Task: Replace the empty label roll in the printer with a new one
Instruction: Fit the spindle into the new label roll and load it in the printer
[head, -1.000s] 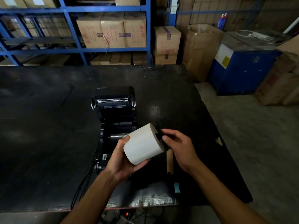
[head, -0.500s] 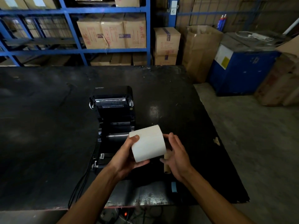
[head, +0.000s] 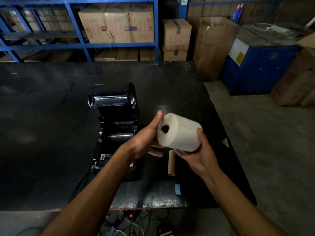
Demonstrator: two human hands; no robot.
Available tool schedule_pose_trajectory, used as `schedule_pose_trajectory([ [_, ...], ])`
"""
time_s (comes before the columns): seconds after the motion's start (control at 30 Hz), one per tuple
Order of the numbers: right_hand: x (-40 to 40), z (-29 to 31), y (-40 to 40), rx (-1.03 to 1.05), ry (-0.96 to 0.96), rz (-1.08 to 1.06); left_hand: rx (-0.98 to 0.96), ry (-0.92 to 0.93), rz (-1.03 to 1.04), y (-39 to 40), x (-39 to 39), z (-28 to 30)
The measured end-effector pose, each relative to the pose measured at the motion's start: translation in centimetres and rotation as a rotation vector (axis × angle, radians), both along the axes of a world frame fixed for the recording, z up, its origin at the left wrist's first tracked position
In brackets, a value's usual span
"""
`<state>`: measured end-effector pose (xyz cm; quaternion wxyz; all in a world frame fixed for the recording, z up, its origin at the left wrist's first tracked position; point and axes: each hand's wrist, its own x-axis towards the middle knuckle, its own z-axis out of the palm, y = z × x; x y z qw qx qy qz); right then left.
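Note:
A full white label roll (head: 180, 132) is held above the table, its dark core hole turned toward my left. My right hand (head: 199, 155) cups it from below and behind. My left hand (head: 144, 140) lies flat against the roll's left end, thumb up beside it, fingers spread. The black label printer (head: 115, 120) stands to the left with its lid swung open and its bay exposed. The empty brown cardboard core (head: 171, 163) lies on the table under the roll.
The black table (head: 42, 133) ends at a front edge near me and a right edge past the roll. A small blue item (head: 177, 189) lies near the front edge. Cables hang below. Blue shelving with cartons (head: 117, 26) stands behind; a blue bin (head: 255, 68) at right.
The roll has been turned so its core hole now faces left, and it has shifted right. My right hand went from the roll's end to under it; my left hand loosened to a flat touch.

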<state>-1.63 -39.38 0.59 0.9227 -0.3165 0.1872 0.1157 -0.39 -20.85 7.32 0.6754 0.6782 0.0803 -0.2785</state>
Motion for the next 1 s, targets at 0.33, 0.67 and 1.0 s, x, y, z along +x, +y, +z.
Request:
schedule_pose_trajectory([
  [0.33, 1.5, 1.0, -4.9, 0.105, -0.023, -0.057, 0.832, 0.017, -0.026, -2.1, 0.7, -12.6],
  [0.67, 0.6, -1.1, -5.4, 0.149, 0.023, -0.032, 1.058, -0.088, -0.046, -1.9, 0.0, -17.6],
  [1.0, 0.7, -2.1, -4.3, 0.114, 0.077, 0.007, 0.261, -0.269, 0.471, -2.4, 0.5, -11.2],
])
